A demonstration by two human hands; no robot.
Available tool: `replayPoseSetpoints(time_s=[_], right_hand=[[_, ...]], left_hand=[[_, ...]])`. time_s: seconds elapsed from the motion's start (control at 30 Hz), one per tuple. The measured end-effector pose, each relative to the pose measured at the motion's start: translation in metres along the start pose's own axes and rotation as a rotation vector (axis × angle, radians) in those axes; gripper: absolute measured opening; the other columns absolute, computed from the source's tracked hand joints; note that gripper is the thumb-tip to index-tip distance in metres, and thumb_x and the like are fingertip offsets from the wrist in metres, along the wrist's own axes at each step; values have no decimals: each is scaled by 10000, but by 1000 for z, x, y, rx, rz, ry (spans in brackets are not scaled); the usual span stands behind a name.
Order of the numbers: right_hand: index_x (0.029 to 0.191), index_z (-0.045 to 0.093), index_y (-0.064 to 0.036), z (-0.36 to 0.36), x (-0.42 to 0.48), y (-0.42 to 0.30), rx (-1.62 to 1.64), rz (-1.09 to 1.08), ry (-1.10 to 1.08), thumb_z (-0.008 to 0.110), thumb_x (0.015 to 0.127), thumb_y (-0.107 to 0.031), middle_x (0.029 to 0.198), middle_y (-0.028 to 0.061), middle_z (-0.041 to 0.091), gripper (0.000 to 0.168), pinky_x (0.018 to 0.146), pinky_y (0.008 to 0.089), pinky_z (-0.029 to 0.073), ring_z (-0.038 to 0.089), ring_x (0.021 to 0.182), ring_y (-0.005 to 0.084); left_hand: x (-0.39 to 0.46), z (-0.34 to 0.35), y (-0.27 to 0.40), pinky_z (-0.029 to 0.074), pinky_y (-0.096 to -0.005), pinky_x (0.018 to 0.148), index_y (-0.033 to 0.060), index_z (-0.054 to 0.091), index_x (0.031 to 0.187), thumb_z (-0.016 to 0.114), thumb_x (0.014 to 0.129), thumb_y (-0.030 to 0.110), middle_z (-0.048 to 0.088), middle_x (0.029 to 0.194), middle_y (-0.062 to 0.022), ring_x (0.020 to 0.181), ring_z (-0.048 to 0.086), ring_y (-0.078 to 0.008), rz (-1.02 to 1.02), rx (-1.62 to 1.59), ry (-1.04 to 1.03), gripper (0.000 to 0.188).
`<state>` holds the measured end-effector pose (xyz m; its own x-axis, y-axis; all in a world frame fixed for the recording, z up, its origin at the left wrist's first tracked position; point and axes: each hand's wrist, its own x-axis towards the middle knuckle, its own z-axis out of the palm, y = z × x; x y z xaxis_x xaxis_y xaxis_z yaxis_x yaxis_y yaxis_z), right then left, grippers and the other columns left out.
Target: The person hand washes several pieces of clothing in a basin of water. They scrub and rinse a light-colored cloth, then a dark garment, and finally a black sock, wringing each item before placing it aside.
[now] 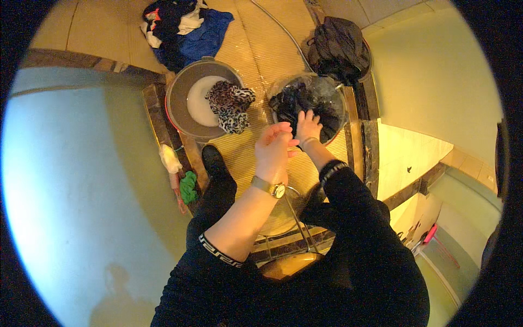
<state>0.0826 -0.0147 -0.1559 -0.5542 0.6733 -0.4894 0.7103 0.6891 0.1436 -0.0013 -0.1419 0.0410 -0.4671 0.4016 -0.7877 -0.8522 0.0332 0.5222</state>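
My left hand (pixel 274 143), with a wristwatch on its wrist, is raised near the rim of the right bucket, fingers partly curled; whether they pinch anything is unclear. My right hand (pixel 309 126) lies spread over dark wet cloth (pixel 295 100) in that bucket (pixel 344 107), into which water seems to run. A leopard-print cloth (pixel 231 105) hangs over the rim of the left bucket (pixel 176 102), which holds whitish, cloudy water (pixel 200 102).
Dark and blue clothes (pixel 204 34) lie in a heap on the ribbed floor (pixel 241 45). A hose (pixel 282 26) runs toward the right bucket. Another container at the upper right holds dark clothes (pixel 339 45). A green cloth (pixel 188 187) lies by the left wall.
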Motion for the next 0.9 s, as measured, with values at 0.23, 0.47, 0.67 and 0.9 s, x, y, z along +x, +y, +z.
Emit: replayPoseSetpoints(time_s=[0.23, 0.47, 0.67, 0.9], right_hand=[[1183, 523, -15, -14, 68, -16, -51, -168, -126, 626, 796, -179, 1089, 209, 608, 433, 702, 459, 556, 632, 975, 352], [1191, 583, 28, -69, 118, 33, 410, -134, -314, 664, 670, -599, 1169, 223, 598, 819, 912, 438, 479, 585, 1079, 339], [1089, 589, 102, -67, 82, 59, 239, 92, 67, 639, 794, -450, 1361, 290, 404, 628, 895, 389, 498, 581, 1055, 366], [1445, 298, -111, -50, 11, 10, 110, -140, 100, 527, 861, -381, 1531, 212, 79, 684, 1061, 556, 261, 131, 1363, 489]], left_hand=[[-4, -2, 8, 502, -312, 629, 60, 600, 1034, 553, 875, 91, 626, 992, -56, 774, 637, -196, -6, -16, -34, 168], [-3, 4, 4, 512, -326, 635, 65, 603, 1036, 538, 875, 86, 639, 992, -64, 786, 644, -218, -5, 22, -32, 175], [1, 4, 8, 511, -319, 629, 65, 601, 1042, 552, 874, 92, 642, 980, -67, 779, 641, -215, -7, 14, 12, 177], [3, 3, 8, 511, -339, 656, 54, 591, 1056, 539, 880, 123, 639, 985, -74, 787, 640, -221, -21, -6, -32, 197]])
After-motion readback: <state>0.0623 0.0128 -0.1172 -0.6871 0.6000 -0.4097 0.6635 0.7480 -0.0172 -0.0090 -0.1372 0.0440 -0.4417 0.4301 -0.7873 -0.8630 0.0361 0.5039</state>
